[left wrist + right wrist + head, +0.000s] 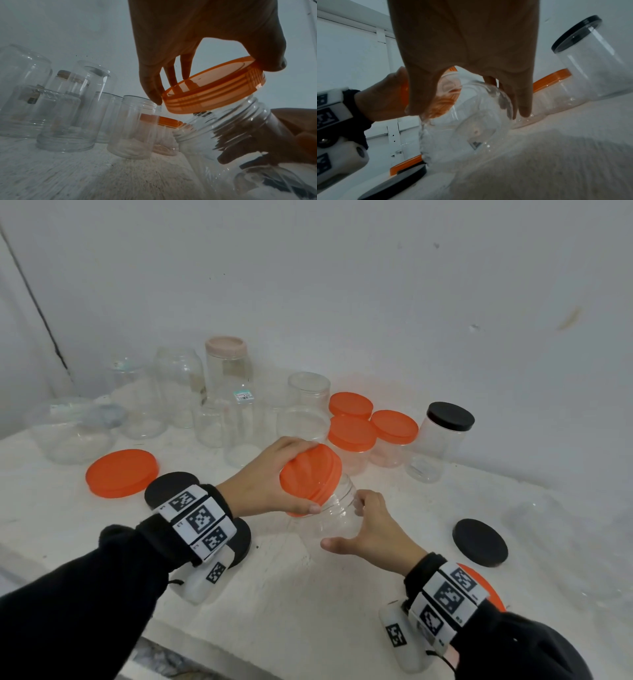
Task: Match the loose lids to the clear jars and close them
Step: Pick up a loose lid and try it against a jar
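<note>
White tabletop (308, 594) against a pale wall, worn and speckled. Near its left edge, one loose orange lid (121, 472) lying flat. Behind it, along the back edge, a cluster of open clear jars (178, 392), one with a pink lid (226, 346). At centre, my left hand (263, 481) grips the orange lid (310, 475) by its rim, fingers and thumb curled round it; the lid sits tilted over the threaded mouth of the clear jar (337, 513). The jar leans toward my left hand. My right hand (371, 527) wraps the jar's body, fingers curled on it. Toward the back right, three orange-lidded jars (352, 434), then a black-lidded jar (442, 436). Near the right edge, a loose black lid (479, 542).
</note>
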Tool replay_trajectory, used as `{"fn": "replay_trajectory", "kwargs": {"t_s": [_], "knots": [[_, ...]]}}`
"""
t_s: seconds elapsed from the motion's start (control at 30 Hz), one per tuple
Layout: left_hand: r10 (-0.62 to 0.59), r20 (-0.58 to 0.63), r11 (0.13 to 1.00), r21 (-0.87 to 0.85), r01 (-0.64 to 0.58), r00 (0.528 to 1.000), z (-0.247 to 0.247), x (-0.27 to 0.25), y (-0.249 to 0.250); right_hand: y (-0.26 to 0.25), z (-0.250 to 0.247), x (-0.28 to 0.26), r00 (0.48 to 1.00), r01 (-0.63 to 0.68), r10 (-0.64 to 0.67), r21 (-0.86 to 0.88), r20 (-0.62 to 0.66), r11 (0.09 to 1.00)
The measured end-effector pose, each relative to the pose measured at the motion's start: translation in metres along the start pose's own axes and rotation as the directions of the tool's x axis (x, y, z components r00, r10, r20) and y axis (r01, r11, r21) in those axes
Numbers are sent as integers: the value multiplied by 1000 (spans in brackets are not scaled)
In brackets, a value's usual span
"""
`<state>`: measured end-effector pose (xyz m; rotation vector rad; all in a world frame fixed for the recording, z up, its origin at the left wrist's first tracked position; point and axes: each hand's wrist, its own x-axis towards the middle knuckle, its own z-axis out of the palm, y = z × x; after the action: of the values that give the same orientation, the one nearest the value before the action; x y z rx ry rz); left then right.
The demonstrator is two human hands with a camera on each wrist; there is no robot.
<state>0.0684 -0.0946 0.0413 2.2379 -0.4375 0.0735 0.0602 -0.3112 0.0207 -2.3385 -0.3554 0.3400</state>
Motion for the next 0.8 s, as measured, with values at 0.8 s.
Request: {"fn": "replay_trajectory", "kwargs": {"t_s": [0.8], "knots": [[-4,189,976,214,-38,982,19,-11,15,4,11,-1,985,-4,-38,248,166,969]]}}
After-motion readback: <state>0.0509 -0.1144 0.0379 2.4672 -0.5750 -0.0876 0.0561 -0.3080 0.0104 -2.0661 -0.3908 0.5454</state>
